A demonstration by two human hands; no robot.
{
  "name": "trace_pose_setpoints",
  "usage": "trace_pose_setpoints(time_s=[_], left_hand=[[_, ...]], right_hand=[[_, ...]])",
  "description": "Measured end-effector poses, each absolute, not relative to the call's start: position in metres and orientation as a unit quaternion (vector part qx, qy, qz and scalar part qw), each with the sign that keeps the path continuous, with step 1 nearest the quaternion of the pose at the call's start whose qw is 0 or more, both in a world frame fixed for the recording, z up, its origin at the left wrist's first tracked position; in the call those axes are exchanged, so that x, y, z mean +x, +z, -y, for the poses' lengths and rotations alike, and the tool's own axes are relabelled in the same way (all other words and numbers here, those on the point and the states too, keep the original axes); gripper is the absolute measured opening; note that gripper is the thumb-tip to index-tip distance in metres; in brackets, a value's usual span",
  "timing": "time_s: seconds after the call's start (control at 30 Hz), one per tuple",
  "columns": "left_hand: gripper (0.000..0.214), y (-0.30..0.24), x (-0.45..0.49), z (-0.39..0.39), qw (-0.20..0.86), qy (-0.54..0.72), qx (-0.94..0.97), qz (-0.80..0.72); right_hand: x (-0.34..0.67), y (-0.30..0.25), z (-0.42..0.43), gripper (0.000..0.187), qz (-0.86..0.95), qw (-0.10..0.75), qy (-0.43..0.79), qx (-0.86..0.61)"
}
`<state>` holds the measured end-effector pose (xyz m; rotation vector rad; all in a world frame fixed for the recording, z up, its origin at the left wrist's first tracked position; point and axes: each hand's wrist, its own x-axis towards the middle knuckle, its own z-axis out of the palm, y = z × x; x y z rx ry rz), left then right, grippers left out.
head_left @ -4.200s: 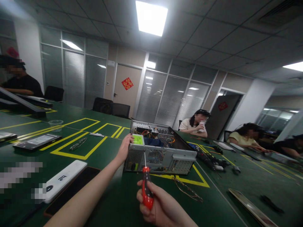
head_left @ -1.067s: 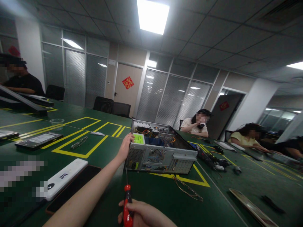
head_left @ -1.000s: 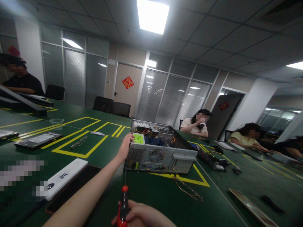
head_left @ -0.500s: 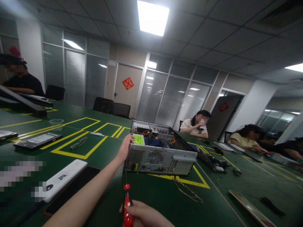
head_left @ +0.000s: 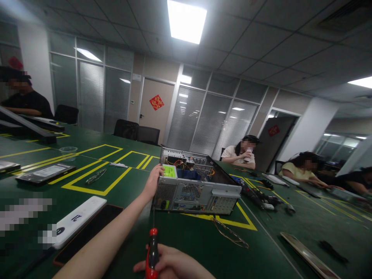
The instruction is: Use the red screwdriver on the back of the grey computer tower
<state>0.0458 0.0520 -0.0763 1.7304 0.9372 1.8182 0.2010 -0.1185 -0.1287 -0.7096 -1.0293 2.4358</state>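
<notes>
Fingers of the left hand (head_left: 153, 182) are curled over the upper left corner of an open grey metal computer case (head_left: 197, 192), which is laid on its side on a green table marked with yellow lines (head_left: 200, 242). A red-and-black-handled screwdriver (head_left: 152, 252) is gripped upright in the closed right hand (head_left: 172, 266), with its thin shaft pointed at the case's lower left corner.

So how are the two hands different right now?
The left hand reaches far out and holds the top corner of the computer case; the right hand is close in, at the bottom of the picture. The left hand has no tool; the right hand is wrapped round a red and black screwdriver, its shaft pointing up towards the case. Both are bare, over the green table.
</notes>
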Motion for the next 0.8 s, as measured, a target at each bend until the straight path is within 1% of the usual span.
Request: trace_pose_setpoints(time_s=[0.07, 0.17, 0.23, 0.33, 0.43, 0.6, 0.7, 0.8], left_hand=[[0.038, -0.076, 0.046, -0.051, 0.232, 0.661, 0.627, -0.340], [0.038, -0.076, 0.046, -0.050, 0.236, 0.659, 0.628, -0.340], [0.038, -0.075, 0.046, -0.050, 0.236, 0.658, 0.631, -0.337], [0.038, -0.075, 0.046, -0.050, 0.237, 0.660, 0.629, -0.336], [0.039, -0.075, 0.046, -0.051, 0.236, 0.662, 0.625, -0.340], [0.039, -0.076, 0.046, -0.051, 0.236, 0.658, 0.628, -0.343], [0.039, -0.076, 0.046, -0.050, 0.236, 0.657, 0.629, -0.343], [0.038, -0.076, 0.046, -0.050, 0.235, 0.656, 0.630, -0.342]], right_hand=[[0.199, -0.123, 0.121, 0.063, 0.385, 0.203, 0.864, -0.252], [0.196, -0.123, 0.122, 0.069, 0.388, 0.220, 0.857, -0.259], [0.195, -0.128, 0.121, 0.066, 0.387, 0.231, 0.851, -0.271], [0.195, -0.139, 0.118, 0.056, 0.384, 0.244, 0.842, -0.292], [0.196, -0.150, 0.115, 0.059, 0.377, 0.258, 0.839, -0.298], [0.198, -0.158, 0.113, 0.053, 0.392, 0.214, 0.841, -0.304], [0.198, -0.156, 0.113, 0.057, 0.392, 0.224, 0.839, -0.304], [0.197, -0.148, 0.116, 0.062, 0.378, 0.207, 0.862, -0.267]])
